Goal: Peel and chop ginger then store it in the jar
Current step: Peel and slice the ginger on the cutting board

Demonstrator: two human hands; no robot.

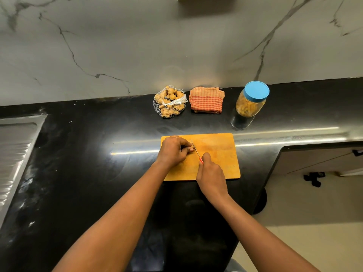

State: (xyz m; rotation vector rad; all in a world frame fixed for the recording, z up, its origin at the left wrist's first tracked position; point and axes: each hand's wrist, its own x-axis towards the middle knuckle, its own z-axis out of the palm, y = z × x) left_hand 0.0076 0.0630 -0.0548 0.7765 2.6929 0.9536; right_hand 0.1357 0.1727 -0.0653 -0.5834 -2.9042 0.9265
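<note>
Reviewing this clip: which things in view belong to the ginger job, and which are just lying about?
Job: left hand holding the ginger piece; right hand gripping the knife; cutting board; net bag of ginger; jar, lid on.
Lying about: folded cloth; sink drainboard.
</note>
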